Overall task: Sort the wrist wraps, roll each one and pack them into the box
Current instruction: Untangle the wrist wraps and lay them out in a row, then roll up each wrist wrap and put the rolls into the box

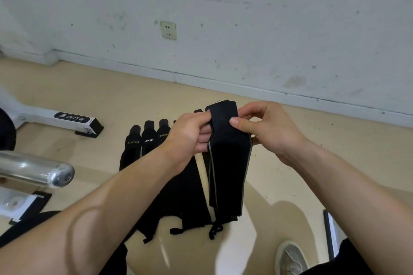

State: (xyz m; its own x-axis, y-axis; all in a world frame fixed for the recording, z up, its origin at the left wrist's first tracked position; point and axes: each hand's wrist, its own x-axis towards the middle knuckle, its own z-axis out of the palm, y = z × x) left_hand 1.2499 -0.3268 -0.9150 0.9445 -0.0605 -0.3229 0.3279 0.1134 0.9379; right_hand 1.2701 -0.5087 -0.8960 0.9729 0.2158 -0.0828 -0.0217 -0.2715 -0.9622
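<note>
A wall socket is sitting low on the scuffed white wall — at left a chrome barbell end is jutting in, and a white machine frame (labelled BRTW) is resting on the beige floor.

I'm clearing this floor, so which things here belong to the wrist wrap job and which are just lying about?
Job: held wrist wrap, wraps on the floor, left hand, right hand.
Lying about: chrome bar, white machine foot, wall socket.

Centre: wrap, held between your left hand and right hand. Lower left of it, on the floor: row of wraps. Left edge: bar. Top centre, on the wall: socket. Bottom right: your shoe.
</note>
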